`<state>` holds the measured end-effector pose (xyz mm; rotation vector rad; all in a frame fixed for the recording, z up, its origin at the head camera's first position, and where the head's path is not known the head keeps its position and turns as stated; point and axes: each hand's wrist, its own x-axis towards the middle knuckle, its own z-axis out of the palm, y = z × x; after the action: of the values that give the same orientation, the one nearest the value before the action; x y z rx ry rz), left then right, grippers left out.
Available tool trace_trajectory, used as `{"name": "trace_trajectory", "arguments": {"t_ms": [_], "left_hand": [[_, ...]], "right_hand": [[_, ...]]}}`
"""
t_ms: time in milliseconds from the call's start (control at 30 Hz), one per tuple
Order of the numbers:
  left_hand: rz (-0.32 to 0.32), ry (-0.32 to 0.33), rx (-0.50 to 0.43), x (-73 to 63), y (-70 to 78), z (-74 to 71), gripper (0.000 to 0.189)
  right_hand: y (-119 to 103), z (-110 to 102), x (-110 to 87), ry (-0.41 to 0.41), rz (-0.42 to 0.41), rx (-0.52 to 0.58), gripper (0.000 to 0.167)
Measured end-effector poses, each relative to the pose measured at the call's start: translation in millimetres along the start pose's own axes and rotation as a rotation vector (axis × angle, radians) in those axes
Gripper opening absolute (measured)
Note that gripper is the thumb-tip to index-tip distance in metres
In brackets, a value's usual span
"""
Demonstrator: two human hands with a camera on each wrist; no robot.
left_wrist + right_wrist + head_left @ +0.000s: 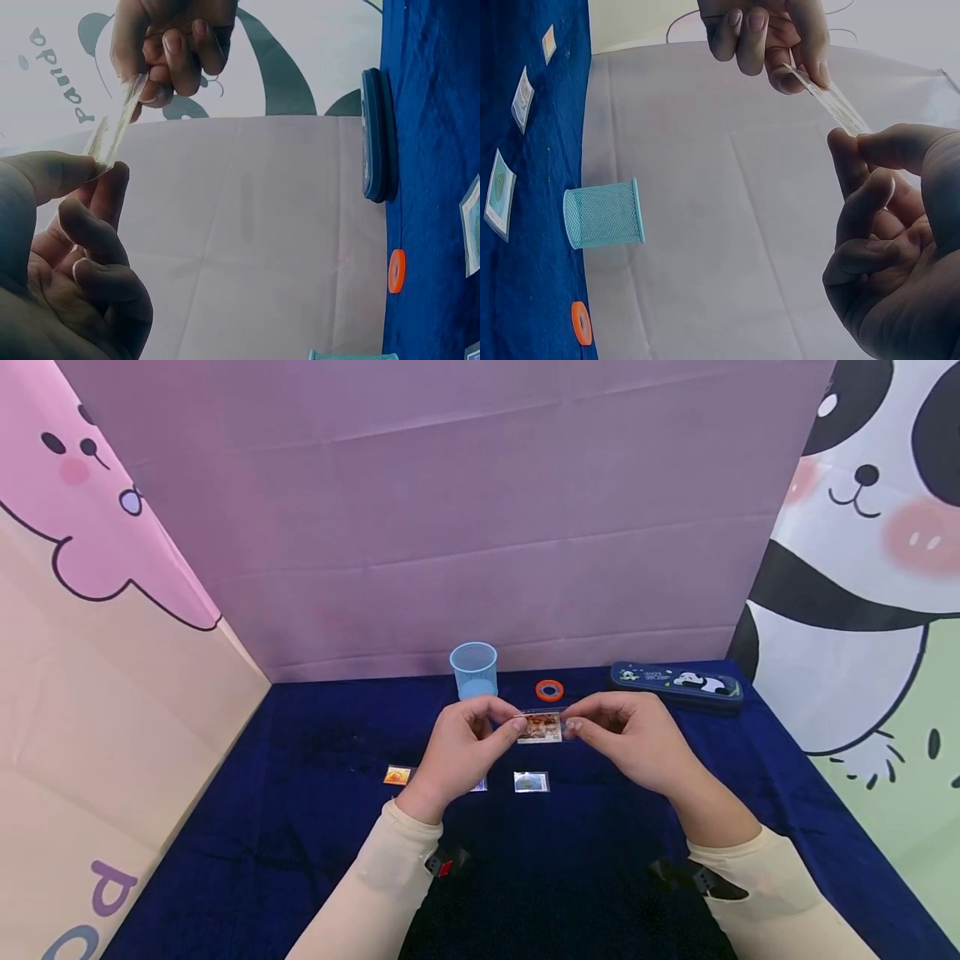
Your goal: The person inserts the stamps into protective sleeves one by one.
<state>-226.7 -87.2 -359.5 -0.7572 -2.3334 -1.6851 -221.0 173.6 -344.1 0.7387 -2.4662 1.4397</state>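
Between both hands is a small picture card in a clear sleeve [540,727], raised above the table. My left hand [468,743] pinches its left end between thumb and forefinger. The right hand [641,747] pinches the other end the same way. Seen almost edge-on in the left wrist view, the sleeved card [118,127] spans the gap from one hand's fingertips to the other's. Below lie more sleeved cards: an orange one [397,775] left of my left wrist, a pale blue one [531,782], and one [478,785] partly hidden behind that wrist.
A light blue mesh cup [474,670] stands at the back of the dark blue cloth [315,827]. Right of it lies an orange tape roll [550,691]. A dark blue panda pencil case [675,686] sits at the back right. Fabric walls [480,527] rise behind and at both sides.
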Motion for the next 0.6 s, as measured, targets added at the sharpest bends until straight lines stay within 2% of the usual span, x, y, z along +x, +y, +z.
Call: {"name": "trace_trajectory", "arguments": {"t_ms": [367, 600], "left_hand": [[-0.006, 0.008, 0.002, 1.9, -2.7, 1.4, 0.011], [-0.024, 0.000, -0.002, 6.5, -10.6, 9.6, 0.007]], "right_hand": [[2.1, -7.6, -0.5, 0.063, 0.009, -0.038, 0.010], [5.7, -15.2, 1.3, 0.118, 0.011, -0.074, 0.010]]}}
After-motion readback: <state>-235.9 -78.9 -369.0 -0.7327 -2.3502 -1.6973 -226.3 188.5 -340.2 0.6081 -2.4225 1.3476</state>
